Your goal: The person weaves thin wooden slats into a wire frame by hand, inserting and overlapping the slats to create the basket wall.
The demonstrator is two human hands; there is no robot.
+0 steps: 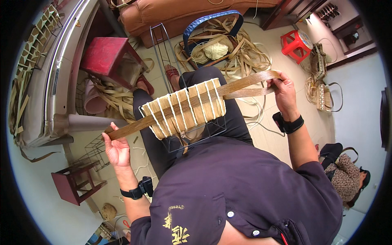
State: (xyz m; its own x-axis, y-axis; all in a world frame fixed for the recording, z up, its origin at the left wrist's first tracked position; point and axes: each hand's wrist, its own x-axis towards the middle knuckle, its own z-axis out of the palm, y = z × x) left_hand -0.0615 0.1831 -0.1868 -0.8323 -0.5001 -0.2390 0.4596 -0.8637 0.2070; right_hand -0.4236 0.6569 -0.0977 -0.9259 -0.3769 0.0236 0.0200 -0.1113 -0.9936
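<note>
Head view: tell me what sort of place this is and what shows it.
Probably a living room used for hand weaving: what looks like a brown sofa, loose tan strips heaped on the floor, and a cord-laced tan panel in the middle of the view.

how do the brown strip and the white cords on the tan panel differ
The brown strip is broad; the white cords are thin. The strip runs along the tan panel and beyond, to the left hand and right hand; the cords cross the panel's width. Both show on its upper face.
</note>
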